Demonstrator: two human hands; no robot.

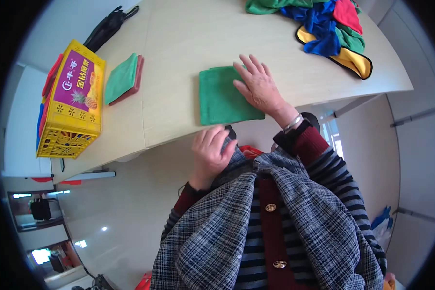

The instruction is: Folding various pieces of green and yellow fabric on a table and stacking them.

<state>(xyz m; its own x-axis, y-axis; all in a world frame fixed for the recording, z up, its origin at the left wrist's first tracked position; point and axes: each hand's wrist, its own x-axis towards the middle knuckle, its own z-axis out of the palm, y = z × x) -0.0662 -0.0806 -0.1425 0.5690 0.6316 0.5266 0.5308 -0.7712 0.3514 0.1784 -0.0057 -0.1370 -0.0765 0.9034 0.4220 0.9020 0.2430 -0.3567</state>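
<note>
A green cloth (222,99), folded into a neat square, lies at the table's front edge. My right hand (262,89) reaches over its right side with fingers spread, the palm over or on the cloth; I cannot tell how firmly it touches. Just off the table edge, below the cloth's near left corner, is my left hand (210,151). Its fingers are loosely bent, the thumb stands apart, and nothing shows in it. To the left, a folded green cloth (122,77) rests on top of a folded dark red cloth (138,77).
A yellow plastic crate (72,123) holding coloured cloths stands at the table's left end, with a black umbrella-like item (110,30) behind it. At the far right a loose heap of blue, green, red and yellow cloths (324,41) covers part of the pale table (179,43).
</note>
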